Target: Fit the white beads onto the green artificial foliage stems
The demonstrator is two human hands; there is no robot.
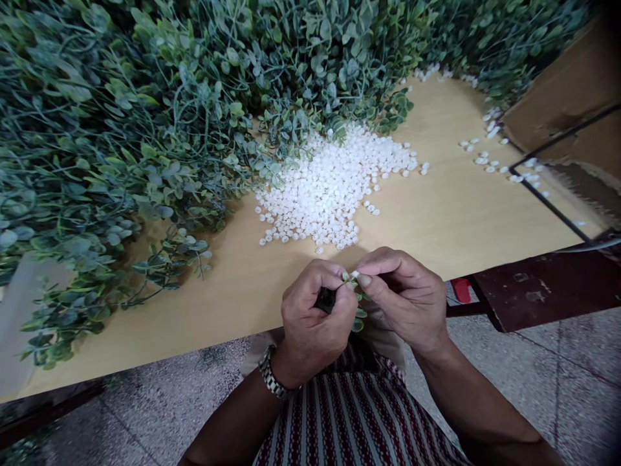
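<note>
My left hand [317, 310] pinches the stem of an artificial leaf sprig [359, 314] just over the table's front edge. Some of the sprig's green leaves hang below my fingers, and the rest is hidden behind them. Between the thumb and forefinger of my right hand [405, 291] is a small white plastic cap [355, 274], held against the stem end. Whether the cap is seated on the stem, I cannot tell. Just beyond my hands lies a heap of similar white caps [325, 188] on the tabletop.
A large mass of artificial greenery [194, 97] covers the back and left of the wooden table [194, 323]. Loose caps [485, 160] are scattered at the right, near a torn cardboard box [572, 84] and a thin dark frame [553, 204]. A dark red bench [543, 291] stands below.
</note>
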